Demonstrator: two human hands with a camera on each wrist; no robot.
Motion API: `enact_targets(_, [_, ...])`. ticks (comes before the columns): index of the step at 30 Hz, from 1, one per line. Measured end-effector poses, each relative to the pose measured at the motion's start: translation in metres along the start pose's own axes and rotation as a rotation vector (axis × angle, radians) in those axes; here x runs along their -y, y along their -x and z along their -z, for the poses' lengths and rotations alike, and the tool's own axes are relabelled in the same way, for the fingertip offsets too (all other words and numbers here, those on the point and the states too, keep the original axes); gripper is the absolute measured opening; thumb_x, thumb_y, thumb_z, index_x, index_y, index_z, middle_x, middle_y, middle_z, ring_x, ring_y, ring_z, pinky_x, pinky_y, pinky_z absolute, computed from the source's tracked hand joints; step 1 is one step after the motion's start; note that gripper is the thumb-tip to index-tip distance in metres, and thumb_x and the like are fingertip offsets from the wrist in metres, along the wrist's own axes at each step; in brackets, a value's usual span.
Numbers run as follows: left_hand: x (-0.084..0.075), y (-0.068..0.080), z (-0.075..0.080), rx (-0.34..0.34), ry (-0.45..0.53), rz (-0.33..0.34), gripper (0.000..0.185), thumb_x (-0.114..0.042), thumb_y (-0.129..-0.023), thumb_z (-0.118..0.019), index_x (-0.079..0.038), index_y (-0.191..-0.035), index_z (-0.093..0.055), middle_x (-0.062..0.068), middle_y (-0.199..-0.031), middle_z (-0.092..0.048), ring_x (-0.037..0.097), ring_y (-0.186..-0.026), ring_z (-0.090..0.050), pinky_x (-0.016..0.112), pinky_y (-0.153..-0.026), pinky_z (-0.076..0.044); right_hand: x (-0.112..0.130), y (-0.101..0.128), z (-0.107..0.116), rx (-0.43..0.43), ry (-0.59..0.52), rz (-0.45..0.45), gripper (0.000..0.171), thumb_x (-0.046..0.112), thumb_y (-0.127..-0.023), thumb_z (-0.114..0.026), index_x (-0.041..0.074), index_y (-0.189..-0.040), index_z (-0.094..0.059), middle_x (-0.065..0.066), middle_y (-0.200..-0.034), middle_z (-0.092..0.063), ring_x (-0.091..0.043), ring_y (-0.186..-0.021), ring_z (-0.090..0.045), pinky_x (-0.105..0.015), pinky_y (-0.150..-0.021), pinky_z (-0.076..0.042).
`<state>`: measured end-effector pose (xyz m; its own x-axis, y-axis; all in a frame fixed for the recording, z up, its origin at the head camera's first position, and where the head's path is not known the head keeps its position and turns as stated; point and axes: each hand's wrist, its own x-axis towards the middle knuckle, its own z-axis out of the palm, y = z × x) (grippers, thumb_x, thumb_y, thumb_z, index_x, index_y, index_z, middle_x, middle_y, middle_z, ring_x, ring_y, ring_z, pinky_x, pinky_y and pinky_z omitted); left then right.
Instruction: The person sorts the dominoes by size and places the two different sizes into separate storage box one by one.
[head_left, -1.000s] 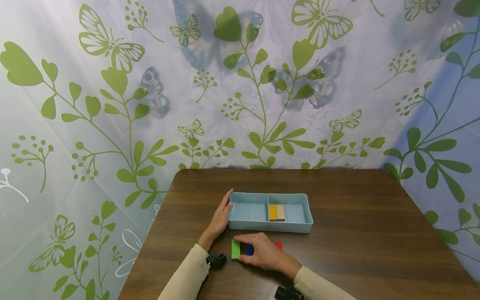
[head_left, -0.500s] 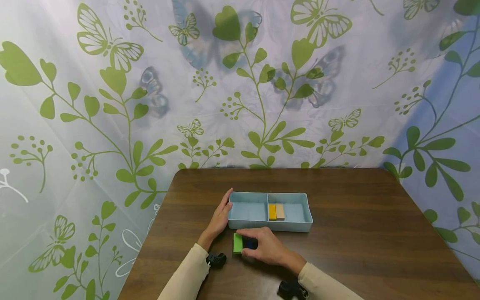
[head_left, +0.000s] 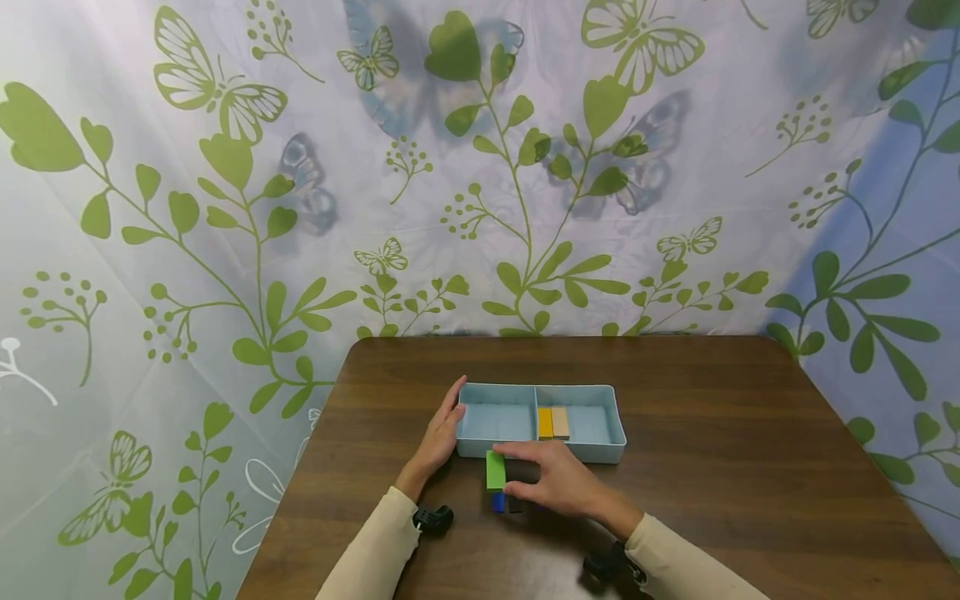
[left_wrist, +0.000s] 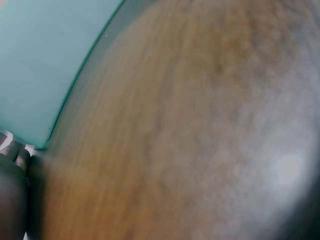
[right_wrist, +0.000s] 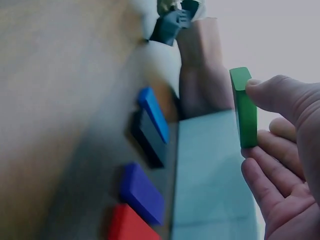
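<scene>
I saw the right hand [head_left: 561, 486] pinching a flat green rectangular block [head_left: 495, 469] between thumb and fingers, lifted just in front of the pale blue 2-compartment plastic tray [head_left: 480, 451]. The left hand [head_left: 437, 442] lay with straight fingers against the tray's left end. I could read no writing anywhere.

Counter [left_wrist: 190, 130]: brown wood grain, blurred, fills most of the view.
Tray [left_wrist: 45, 60]: pale teal wall, upper left corner, resting on the counter.
Lower left edge: dark shape, too blurred to tell.
Lower right: pale glare on the counter.
</scene>
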<state>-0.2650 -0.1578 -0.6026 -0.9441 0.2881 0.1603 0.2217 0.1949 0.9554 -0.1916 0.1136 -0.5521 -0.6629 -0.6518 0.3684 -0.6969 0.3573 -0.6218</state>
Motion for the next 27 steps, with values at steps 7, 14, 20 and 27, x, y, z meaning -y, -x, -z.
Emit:
enact_targets(7, [0.001, -0.001, 0.001, -0.014, -0.01, -0.006, 0.057, -0.013, -0.121, -0.032, -0.022, -0.176, -0.025, 0.008, -0.185, -0.017, 0.035, -0.171, -0.011, 0.065, -0.136, -0.013, 0.001, 0.001, 0.029, -0.044, 0.008, 0.023, 0.059, 0.023, -0.095, -0.089, 0.012, -0.15, -0.068, -0.004, -0.143, -0.074, -0.023, -0.125, -0.075, -0.046, -0.101, -0.064])
enact_targets(14, [0.004, 0.0, 0.001, -0.002, -0.04, -0.018, 0.057, -0.013, -0.121, -0.032, -0.017, -0.177, -0.021, 0.011, -0.185, -0.016, 0.038, -0.171, -0.012, 0.068, -0.134, -0.016, -0.003, 0.004, 0.053, -0.096, 0.055, -0.057, 0.06, 0.026, -0.093, -0.09, 0.02, -0.149, -0.07, -0.002, -0.144, -0.074, -0.026, -0.128, -0.074, -0.051, -0.102, -0.063])
enact_targets(20, [0.003, 0.001, -0.001, -0.012, -0.008, 0.029, 0.056, -0.015, -0.122, -0.031, -0.024, -0.176, -0.023, 0.002, -0.185, -0.017, 0.028, -0.172, -0.012, 0.062, -0.137, -0.012, -0.014, 0.01, 0.067, -0.121, 0.078, -0.088, 0.06, 0.023, -0.093, -0.09, 0.019, -0.15, -0.069, -0.001, -0.145, -0.074, -0.025, -0.13, -0.073, -0.048, -0.102, -0.063])
enact_targets(27, [0.002, 0.001, -0.002, -0.021, 0.006, 0.025, 0.057, -0.012, -0.121, -0.031, -0.025, -0.176, -0.023, 0.001, -0.184, -0.018, 0.028, -0.172, -0.012, 0.062, -0.137, -0.012, -0.025, 0.017, 0.08, -0.15, 0.144, -0.127, 0.059, 0.025, -0.091, -0.092, 0.015, -0.146, -0.072, 0.0, -0.141, -0.076, -0.024, -0.123, -0.076, -0.048, -0.097, -0.065])
